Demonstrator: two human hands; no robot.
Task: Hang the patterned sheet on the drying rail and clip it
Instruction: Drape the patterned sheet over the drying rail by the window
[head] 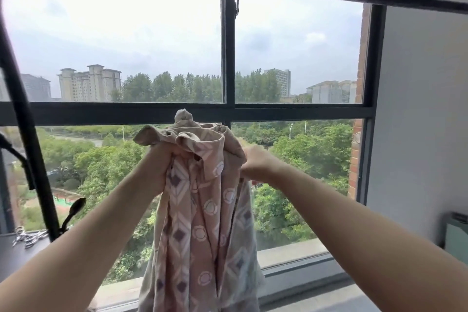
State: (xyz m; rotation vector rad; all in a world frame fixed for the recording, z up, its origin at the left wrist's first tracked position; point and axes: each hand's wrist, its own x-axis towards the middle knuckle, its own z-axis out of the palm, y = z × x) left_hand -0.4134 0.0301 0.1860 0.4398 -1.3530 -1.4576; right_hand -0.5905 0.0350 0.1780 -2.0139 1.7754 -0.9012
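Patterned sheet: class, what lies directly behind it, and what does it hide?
Behind the patterned sheet stand the dark window frame, trees and the sill. It covers most of the frame's lower upright and the sill's middle.

Only the person's hands and arms show. Behind the fingers of the left hand (162, 163), the wrist and the left forearm (101, 223) are uncovered right back to the picture's lower edge. Behind the fingers of the right hand (255, 163), the right forearm (342, 218) is likewise bare, smooth, and widening toward the picture's corner.
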